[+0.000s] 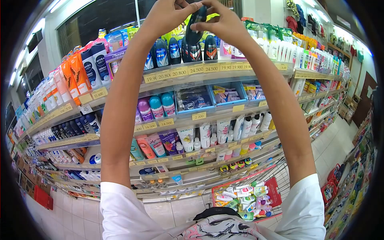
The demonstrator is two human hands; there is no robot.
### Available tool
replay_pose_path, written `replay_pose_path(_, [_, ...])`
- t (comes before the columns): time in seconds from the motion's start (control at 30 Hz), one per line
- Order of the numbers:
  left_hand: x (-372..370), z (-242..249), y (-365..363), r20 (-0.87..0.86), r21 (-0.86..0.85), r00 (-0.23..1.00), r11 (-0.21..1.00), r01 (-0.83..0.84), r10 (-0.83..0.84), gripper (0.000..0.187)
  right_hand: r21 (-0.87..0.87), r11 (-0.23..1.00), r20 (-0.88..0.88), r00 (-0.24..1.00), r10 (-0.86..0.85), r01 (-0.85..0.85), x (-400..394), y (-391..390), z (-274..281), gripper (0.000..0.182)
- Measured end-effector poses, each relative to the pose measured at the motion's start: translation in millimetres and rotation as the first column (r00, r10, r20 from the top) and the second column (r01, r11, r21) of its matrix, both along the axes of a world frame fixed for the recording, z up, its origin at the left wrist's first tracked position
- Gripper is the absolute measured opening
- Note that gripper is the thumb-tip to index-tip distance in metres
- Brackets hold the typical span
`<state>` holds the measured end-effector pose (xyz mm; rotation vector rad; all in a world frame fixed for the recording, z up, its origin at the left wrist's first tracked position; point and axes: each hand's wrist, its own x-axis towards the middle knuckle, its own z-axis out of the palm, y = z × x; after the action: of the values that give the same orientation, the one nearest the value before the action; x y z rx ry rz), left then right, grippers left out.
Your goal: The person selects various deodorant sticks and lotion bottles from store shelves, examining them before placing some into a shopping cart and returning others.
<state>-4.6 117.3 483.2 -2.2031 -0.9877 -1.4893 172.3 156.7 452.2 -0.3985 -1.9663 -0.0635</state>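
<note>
Both my hands are raised at the top of the view, in front of the top shelf. Between them is a dark bottle [195, 27], tilted. My right hand [219, 22] grips it from the right with thumb and fingers. My left hand [173, 15] has its fingers bent at the bottle's upper end, and its fingertips are partly cut off by the frame's edge. Just below stand black roll-on bottles with orange labels [211, 49] and blue Rexona roll-ons [161, 53], above a strip of price tags [196, 69].
Lower shelves hold blue trays of sachets [195, 99], purple and teal roll-ons [156, 106] and upright tubes. A red-rimmed cart [273, 192] full of bottles stands below right, near my body. A red basket [43, 197] lies on the floor at left. More shelving runs along the right.
</note>
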Motion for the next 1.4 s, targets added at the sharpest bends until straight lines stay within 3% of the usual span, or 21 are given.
replay_pose_path(0.1, [-11.4, -2.9, 5.7, 0.041, 0.033, 0.998, 0.998, -0.053, 0.052, 0.050, 0.081, 0.991, 0.003, 0.994, -0.110, 0.110, -26.0, 28.3, -12.5, 0.066])
replay_pose_path(0.17, [-24.6, -4.6, 11.0, 0.018, -0.027, 0.996, 0.996, -0.084, 0.085, 0.049, 0.040, 0.994, 0.037, 0.994, -0.104, 0.103, -35.2, 34.4, -15.9, 0.068])
replay_pose_path(0.23, [-47.5, -10.4, 30.6, -0.157, -0.046, 0.985, 0.996, -0.080, 0.072, 0.052, 0.131, 0.956, 0.121, 0.952, -0.280, 0.264, -42.0, 34.5, -19.3, 0.068])
replay_pose_path(0.3, [-53.8, -14.7, 29.2, -0.227, -0.016, 0.969, 0.995, -0.099, 0.093, 0.057, 0.107, 0.958, 0.143, 0.949, -0.281, 0.268, -47.9, 35.4, -22.1, 0.065])
replay_pose_path(0.4, [-58.4, -21.8, 31.0, -0.219, -0.207, 0.967, 0.963, -0.175, 0.129, 0.055, 0.092, 0.955, 0.245, 0.924, -0.295, 0.281, -50.1, 36.7, -27.9, 0.065])
replay_pose_path(0.5, [-60.3, -24.3, 35.7, -0.313, -0.259, 0.942, 0.943, -0.211, 0.125, 0.052, 0.108, 0.946, 0.277, 0.904, -0.325, 0.306, -54.0, 39.2, -28.5, 0.063])
replay_pose_path(0.63, [-60.3, -30.9, 45.6, -0.287, -0.249, 0.947, 0.944, -0.218, 0.143, 0.047, 0.065, 0.923, 0.374, 0.848, -0.376, 0.380, -54.5, 42.7, -28.3, 0.062])
replay_pose_path(0.77, [-57.8, -33.0, 52.1, -0.335, -0.281, 0.925, 0.918, -0.279, 0.179, 0.044, 0.230, 0.888, 0.169, 0.882, -0.440, 0.399, -38.7, 40.4, -31.1, 0.060])
replay_pose_path(0.83, [-62.4, -31.3, 59.3, -0.346, -0.291, 0.925, 0.919, -0.264, 0.156, 0.043, 0.225, 0.952, -0.032, 0.979, -0.204, 0.206, -19.3, 18.3, -31.0, 0.050])
replay_pose_path(0.9, [-63.0, -28.3, 58.9, -0.448, -0.259, 0.866, 0.895, -0.364, 0.222, 0.040, 0.157, 0.984, -0.109, 0.991, -0.072, 0.089, 4.0, -20.8, -33.1, 0.038])
replay_pose_path(0.97, [-63.8, -28.5, 60.3, -0.460, -0.256, 0.861, 0.895, -0.364, 0.218, 0.040, 0.159, 0.984, -0.131, 0.990, -0.056, 0.077, 31.9, -54.9, -41.3, 0.031])
replay_pose_path(1.03, [-64.1, -30.4, 60.7, -0.465, -0.298, 0.872, 0.899, -0.320, 0.157, 0.042, -0.010, 1.000, -0.278, 0.961, 0.016, -0.020, 59.8, -82.1, -61.2, 0.035])
replay_pose_path(1.1, [-60.7, -30.6, 55.1, -0.465, -0.319, 0.869, 0.883, -0.344, 0.170, 0.045, -0.045, 0.999, -0.367, 0.930, -0.027, 0.011, 84.7, -111.0, -84.3, 0.027])
replay_pose_path(1.17, [-60.4, -31.2, 52.8, -0.408, -0.359, 0.895, 0.870, -0.337, 0.178, 0.049, -0.184, 0.983, -0.464, 0.881, -0.093, 0.007, 103.4, -140.8, -109.4, 0.026])
replay_pose_path(1.23, [-60.1, -29.5, 48.8, -0.384, -0.349, 0.906, 0.881, -0.320, 0.177, 0.050, -0.127, 0.990, -0.521, 0.845, -0.120, 0.063, 123.4, -150.0, -138.1, 0.022])
replay_pose_path(1.3, [-55.2, -25.7, 35.0, -0.308, -0.267, 0.928, 0.917, -0.297, 0.210, 0.042, -0.132, 0.988, -0.521, 0.842, -0.139, 0.081, 165.0, -152.7, -175.4, 0.022])
replay_pose_path(1.33, [-50.2, -25.6, 23.5, -0.322, -0.109, 0.924, 0.961, -0.254, 0.208, 0.039, -0.155, 0.983, -0.523, 0.835, -0.168, 0.101, 184.5, -147.6, -193.1, 0.022])
replay_pose_path(1.4, [-48.7, -31.7, 7.0, -0.285, 0.203, 0.953, 0.978, -0.044, 0.102, 0.036, -0.243, 0.960, -0.724, 0.684, -0.085, -0.138, 221.4, -151.3, -246.6, 0.031])
